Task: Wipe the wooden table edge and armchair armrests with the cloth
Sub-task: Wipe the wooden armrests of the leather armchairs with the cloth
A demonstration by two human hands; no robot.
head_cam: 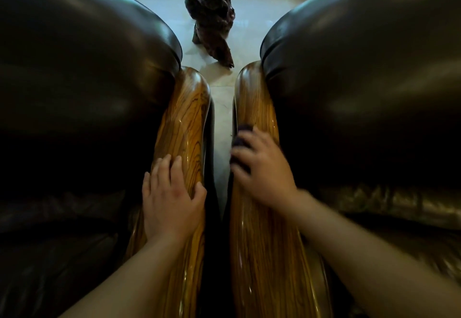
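A: Entry, from where I stand. Two dark leather armchairs side by side, left armchair [82,88] and right armchair [369,88]; between them a narrow strip of pale floor [222,118]; beyond, a dark gnarled wood sculpture [212,15].

B: And the wood?

A: Two glossy striped armrests, left armrest [184,123] and right armrest [259,108], close together but apart. No table in sight.

B: Hands?

A: Left hand [172,197] lies flat on the left armrest, fingers spread, gripping nothing; right hand [262,170] is curled down on the right armrest, closed over a dark cloth [240,138] that shows only at the fingertips; that hand is blurred.

B: Risks?

A: My judgement: the cloth is bunched small, so bare fingers may drag on the polish and leave smears; the wood looks slick and rounded, so the cloth could slide off the inner edge and drop into the gap; the far curved tip may go unwiped.
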